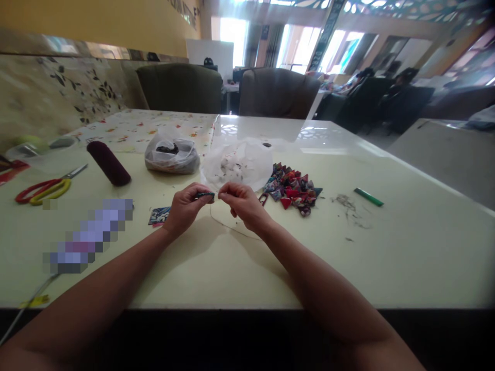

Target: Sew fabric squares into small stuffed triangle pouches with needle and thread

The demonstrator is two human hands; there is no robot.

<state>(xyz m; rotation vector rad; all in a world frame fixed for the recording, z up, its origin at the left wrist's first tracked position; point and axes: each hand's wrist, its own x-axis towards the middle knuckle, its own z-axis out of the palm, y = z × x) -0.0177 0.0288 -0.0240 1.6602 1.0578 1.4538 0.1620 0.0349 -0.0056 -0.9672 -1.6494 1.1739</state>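
My left hand [189, 206] pinches a small dark patterned fabric piece [204, 195] between thumb and fingers. Just to its right, my right hand [242, 203] is closed in a pinch, its fingertips close to the fabric; what they hold is too small to make out. A thin thread [232, 228] runs in a loop on the table below the hands. Beside my left wrist lies a flat patterned fabric piece [158, 215]. A pile of folded fabric triangles [294, 188] lies right of my right hand, with a small red clip-like item [263, 199] next to it.
Behind the hands are a white plastic sheet with white stuffing [235, 167] and a plastic bag [172, 157]. To the left lie a dark cylinder [109, 164], scissors [50, 190] and a blurred device with a cable. A green tool [368, 197] and thread scraps [348, 206] lie right.
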